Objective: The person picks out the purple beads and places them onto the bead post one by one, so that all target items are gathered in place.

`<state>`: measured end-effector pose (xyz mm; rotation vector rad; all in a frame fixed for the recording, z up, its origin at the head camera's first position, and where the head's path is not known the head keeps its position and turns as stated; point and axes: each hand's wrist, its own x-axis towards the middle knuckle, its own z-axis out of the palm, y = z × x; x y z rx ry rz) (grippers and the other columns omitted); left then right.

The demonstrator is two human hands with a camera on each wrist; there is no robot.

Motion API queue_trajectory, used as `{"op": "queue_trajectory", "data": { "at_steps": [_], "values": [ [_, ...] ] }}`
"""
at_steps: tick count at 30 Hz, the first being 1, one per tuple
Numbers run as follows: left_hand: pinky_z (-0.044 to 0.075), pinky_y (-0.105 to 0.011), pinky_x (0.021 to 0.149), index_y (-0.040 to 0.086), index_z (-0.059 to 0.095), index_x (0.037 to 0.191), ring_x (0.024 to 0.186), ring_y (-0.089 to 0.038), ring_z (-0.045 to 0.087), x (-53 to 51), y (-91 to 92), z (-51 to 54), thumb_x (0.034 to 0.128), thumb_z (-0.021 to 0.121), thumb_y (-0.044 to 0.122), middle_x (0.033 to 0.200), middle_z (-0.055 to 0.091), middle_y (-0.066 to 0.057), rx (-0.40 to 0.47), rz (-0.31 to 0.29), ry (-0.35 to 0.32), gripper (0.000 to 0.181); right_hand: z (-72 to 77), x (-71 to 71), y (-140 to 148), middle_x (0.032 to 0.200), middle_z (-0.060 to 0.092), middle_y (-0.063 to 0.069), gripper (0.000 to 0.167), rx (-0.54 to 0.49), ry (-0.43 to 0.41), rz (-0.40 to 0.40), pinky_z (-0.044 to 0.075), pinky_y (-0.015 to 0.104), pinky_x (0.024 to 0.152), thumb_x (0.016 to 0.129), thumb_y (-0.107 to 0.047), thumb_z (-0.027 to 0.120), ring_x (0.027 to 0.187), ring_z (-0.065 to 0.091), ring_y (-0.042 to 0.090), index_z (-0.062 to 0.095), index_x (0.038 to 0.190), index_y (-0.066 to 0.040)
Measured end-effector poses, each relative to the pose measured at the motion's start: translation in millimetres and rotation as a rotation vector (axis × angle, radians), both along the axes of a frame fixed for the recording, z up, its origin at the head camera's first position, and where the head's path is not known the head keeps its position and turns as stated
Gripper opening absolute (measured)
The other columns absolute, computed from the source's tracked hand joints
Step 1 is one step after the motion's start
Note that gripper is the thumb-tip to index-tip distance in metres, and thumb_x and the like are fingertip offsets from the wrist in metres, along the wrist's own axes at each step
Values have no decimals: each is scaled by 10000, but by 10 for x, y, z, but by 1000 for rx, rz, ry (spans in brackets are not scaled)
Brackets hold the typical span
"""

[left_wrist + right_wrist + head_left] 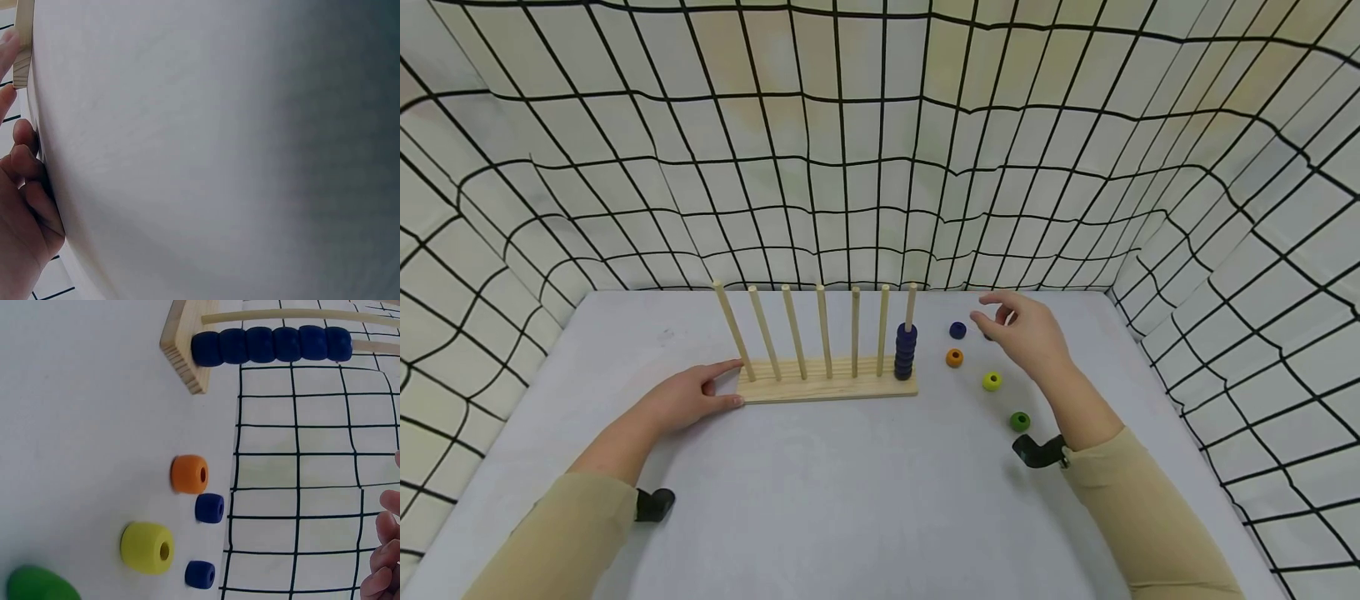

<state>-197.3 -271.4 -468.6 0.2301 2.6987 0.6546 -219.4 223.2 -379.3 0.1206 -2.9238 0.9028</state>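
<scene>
A wooden peg rack (827, 387) stands on the table with a row of upright pegs. Several dark blue beads (906, 352) are stacked on its rightmost peg. My left hand (688, 396) holds the rack's left end, thumb at the front edge and index finger at the back; the left wrist view catches only a corner of the rack (22, 62). My right hand (1026, 333) hovers right of the rack with thumb and fingers apart, nothing visible between them. Below it lie two loose blue beads, one (210, 508) beside the other (200, 574), which the hand partly hides in the head view.
Also loose on the white table (850, 500) are an orange bead (954, 357), a yellow bead (992, 381) and a green bead (1019, 422), between the rack and my right forearm. A black grid net (880, 158) over pale walls encloses the back and sides.
</scene>
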Motion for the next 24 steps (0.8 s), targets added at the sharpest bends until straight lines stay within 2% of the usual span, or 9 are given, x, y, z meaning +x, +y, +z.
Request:
{"op": "queue_trajectory", "data": {
  "at_steps": [6,10,17,24],
  "values": [
    [306,-350,618,174,402,1529,683,-187,383,-16,-22,-27,866,674,599,783,429,-42,0,-3,4,833,-40,-3,110,964,559,24,483,33,-66,-25,439,334,537,942,-527,615,756,497,240,611,1324,-230],
    [305,-352,623,167,404,1526,689,-188,384,-17,-20,-35,863,671,607,786,427,-42,2,-7,8,840,-68,-15,168,955,561,30,475,64,-73,-19,425,338,567,947,-512,614,731,494,237,616,1322,-220],
    [303,-348,621,150,411,1519,685,-185,385,4,-5,4,870,679,583,782,429,-39,3,-14,13,826,-140,-42,250,975,571,61,452,86,-91,-24,401,354,649,950,-474,623,787,496,239,632,1309,-199],
    [302,-350,621,159,407,1523,684,-185,382,-5,-9,-5,869,671,596,782,428,-39,0,-14,9,830,-241,-68,307,997,576,81,450,118,-130,-44,408,357,653,950,-438,638,811,502,251,626,1318,-180]
  ]
}}
